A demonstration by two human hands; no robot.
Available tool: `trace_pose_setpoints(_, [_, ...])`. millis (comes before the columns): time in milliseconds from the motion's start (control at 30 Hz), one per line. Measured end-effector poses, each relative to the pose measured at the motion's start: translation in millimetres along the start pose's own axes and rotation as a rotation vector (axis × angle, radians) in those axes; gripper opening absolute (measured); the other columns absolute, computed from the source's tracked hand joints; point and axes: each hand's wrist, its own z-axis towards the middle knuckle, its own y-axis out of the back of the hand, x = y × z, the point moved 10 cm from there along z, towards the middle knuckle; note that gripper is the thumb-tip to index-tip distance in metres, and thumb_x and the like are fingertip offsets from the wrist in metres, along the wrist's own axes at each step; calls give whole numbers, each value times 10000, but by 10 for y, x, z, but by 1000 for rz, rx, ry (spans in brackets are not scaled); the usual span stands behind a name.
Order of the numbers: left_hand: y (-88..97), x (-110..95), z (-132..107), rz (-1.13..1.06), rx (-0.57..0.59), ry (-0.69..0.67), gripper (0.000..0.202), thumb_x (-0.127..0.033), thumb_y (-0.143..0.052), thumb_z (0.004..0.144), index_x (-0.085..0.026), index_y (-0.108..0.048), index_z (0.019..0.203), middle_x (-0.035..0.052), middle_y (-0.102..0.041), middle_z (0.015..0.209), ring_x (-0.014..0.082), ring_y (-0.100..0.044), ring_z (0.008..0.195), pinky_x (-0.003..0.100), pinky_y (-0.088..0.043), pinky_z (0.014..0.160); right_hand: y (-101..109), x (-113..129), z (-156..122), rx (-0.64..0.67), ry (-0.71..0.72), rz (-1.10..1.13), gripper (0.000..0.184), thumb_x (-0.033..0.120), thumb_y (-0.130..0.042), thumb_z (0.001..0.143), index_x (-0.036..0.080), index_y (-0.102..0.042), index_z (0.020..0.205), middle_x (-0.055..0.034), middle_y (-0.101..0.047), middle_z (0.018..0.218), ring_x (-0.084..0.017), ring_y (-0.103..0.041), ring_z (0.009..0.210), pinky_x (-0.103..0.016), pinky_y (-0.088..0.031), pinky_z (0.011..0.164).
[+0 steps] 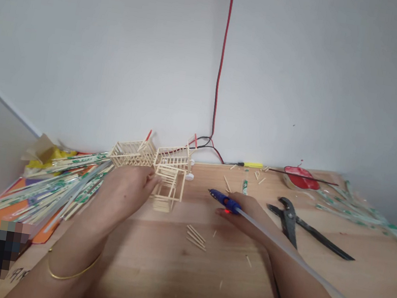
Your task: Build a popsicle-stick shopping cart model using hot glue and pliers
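Observation:
My left hand pinches the left side of a small wooden-stick frame, an open lattice of thin pale sticks. My right hand is wrapped around a blue hot glue gun with a red light glowing on it. Its nozzle points left toward the frame and stays apart from it. A long translucent glue stick runs out of the gun's back over my forearm. Between the hands, nearer to me, several short cut sticks lie on the wooden table.
Two more stick frames stand by the wall. Wrapped chopsticks heap up at left on orange sheets. Black pliers lie right of my right hand, before a red-filled dish. A red-black cable hangs down the wall.

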Motion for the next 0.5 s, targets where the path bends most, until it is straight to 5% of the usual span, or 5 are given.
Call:
trace_pose_setpoints(167, [3,102,37,-134,41,-6,271,-213,-416,851,-176,-617,672,62,-700,724,162,-609,635,244,-352,573,0,-29,-6,-7,-12,22,278,478,-587,784,202,-612,801,-39,-635,762,-194,-587,690,-259,-365,595])
trace_pose_setpoints(367, [370,297,-170,-95,-166,144,372,-435,-432,875,-201,-548,610,15,-587,536,157,-505,509,261,-297,516,20,-35,-5,-30,0,30,290,493,-583,780,205,-611,788,-28,-634,734,-194,-595,678,-263,-382,585])
trace_pose_setpoints(500, [621,2,-459,-233,-339,10,464,-503,-441,870,-197,-421,521,-20,-456,473,122,-415,477,257,-300,506,78,-50,-4,-47,-42,105,285,498,-584,771,217,-626,787,-5,-644,718,-184,-610,676,-259,-417,594])
